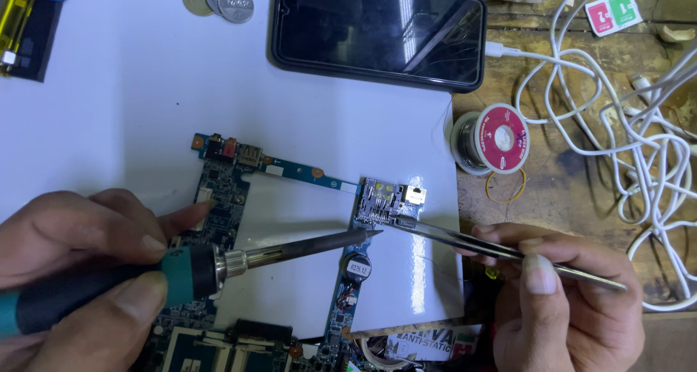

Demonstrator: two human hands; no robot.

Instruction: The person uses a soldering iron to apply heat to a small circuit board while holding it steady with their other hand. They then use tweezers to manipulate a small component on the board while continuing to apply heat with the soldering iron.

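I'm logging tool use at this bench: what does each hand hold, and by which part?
The left hand grips a soldering iron by its teal-and-black handle. The right hand pinches metal tweezers along their rear half.

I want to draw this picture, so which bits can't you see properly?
All in the head view:
- Circuit board: its lower part runs off the bottom edge, and the left hand covers a corner.
- Soldering iron: the handle's end leaves the left edge.
- Tweezers: the tiny part at their tips is too small to tell.
- Right hand: cut by the bottom edge.
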